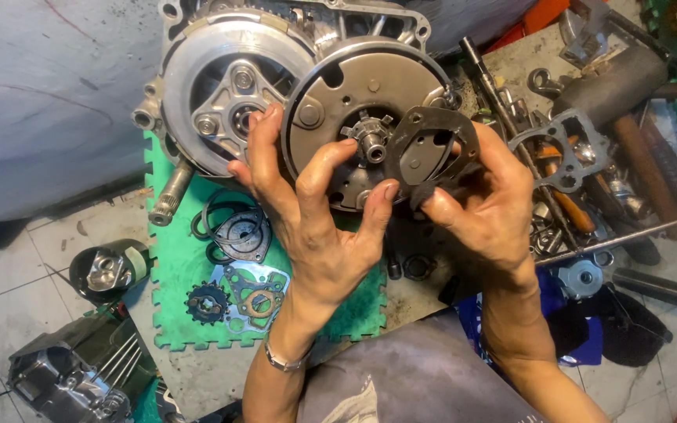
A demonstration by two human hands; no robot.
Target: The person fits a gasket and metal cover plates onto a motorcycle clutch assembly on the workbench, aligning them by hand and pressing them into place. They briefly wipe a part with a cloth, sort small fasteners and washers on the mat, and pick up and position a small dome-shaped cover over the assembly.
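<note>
Fitting a thin dark triangular gasket plate (430, 149), pinched in right hand (486, 210), beside the central splined shaft (372, 141) of the round grey metal engine disc (362, 110); left hand (315, 219) spread wide, fingertips bracing that disc; probably next: careful hole alignment

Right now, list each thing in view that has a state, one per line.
Engine case: cover off, clutch exposed.
Round clutch plate: mounted on its shaft, left hand touching its lower edge.
Dark gasket: lifted, pinched in right hand.
Sprocket: lying flat on green mat.
Cylinder: off the engine, on the floor.
</note>
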